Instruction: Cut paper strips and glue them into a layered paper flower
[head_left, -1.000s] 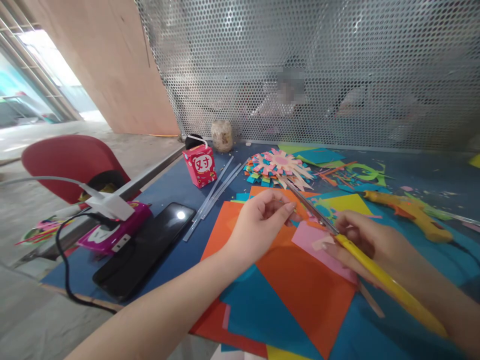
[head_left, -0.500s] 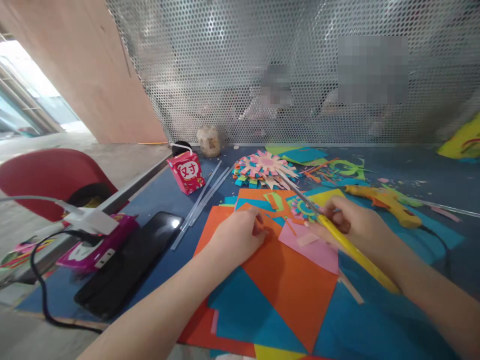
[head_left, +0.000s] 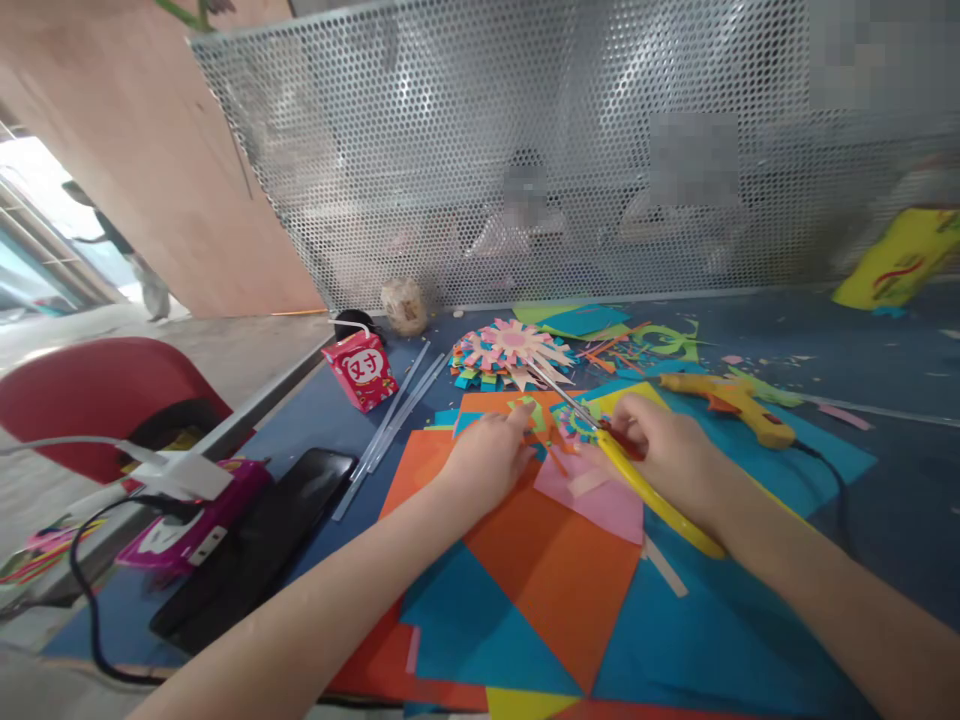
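Note:
Yellow-handled scissors [head_left: 654, 494] are in my right hand [head_left: 664, 450], whose fingers are curled around the handle; the blades point up and left toward a stack of fringed paper flowers [head_left: 510, 350]. My left hand [head_left: 491, 455] rests over the orange paper [head_left: 559, 570], fingers bent near small green and orange scraps; whether it pinches anything is too small to tell. Between the hands lies pink paper [head_left: 607, 500] with a pale strip on it. A small fringed blue and pink piece [head_left: 576, 424] is beside the scissor blades.
A yellow glue gun [head_left: 739, 405] with a black cord lies at right. On the left are a black phone [head_left: 255, 545], a purple power strip [head_left: 191, 515], clear glue sticks [head_left: 390, 425] and a red drink box [head_left: 361, 371]. Behind stands a perforated metal screen [head_left: 480, 130], with people beyond.
The view has shifted, so the table items appear further left. My left hand has moved up slightly toward the green scraps, and the scissors remain in my right hand.

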